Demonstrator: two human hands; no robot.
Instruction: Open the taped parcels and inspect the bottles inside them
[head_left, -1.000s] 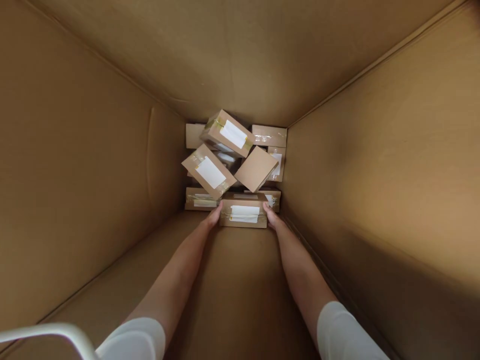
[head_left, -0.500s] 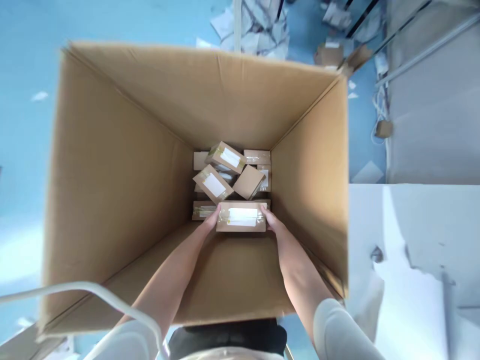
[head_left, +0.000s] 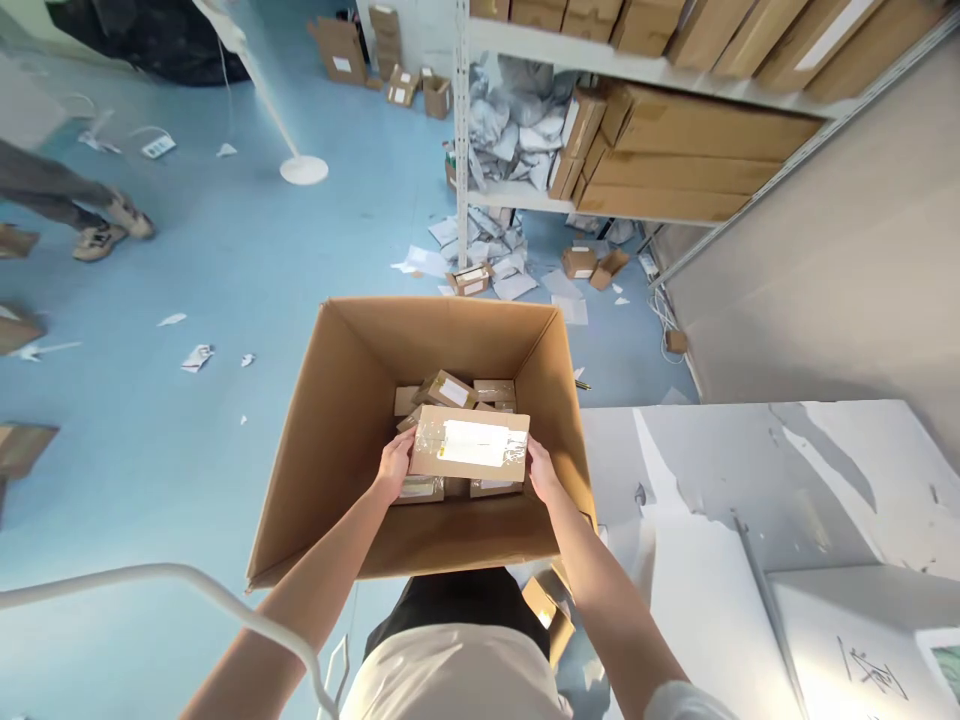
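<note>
A brown cardboard parcel [head_left: 427, 452] with a white label and clear tape is held level between my two hands, over the inside of a large open carton [head_left: 322, 450]. My left hand [head_left: 394, 464] grips its left end. At the right end, my right hand [head_left: 541, 468] closes on the edge, fingers partly hidden behind it. Below, several smaller taped boxes lie in the carton, among them a tilted labelled box [head_left: 450, 390]. The held parcel covers part of them.
Right of the carton stands a white table [head_left: 720, 600] with torn sheets on it. Ahead, a metal shelf [head_left: 675, 68] bears long cartons and bagged packets. Paper scraps and small boxes litter the blue floor [head_left: 202, 440]. Another person's legs [head_left: 67, 200] show at left. A white cable [head_left: 150, 572] crosses lower left.
The parcel has come up from deep in the carton, nearer to me, still between both hands. My view has drawn back, so the shelf and floor now show.
</note>
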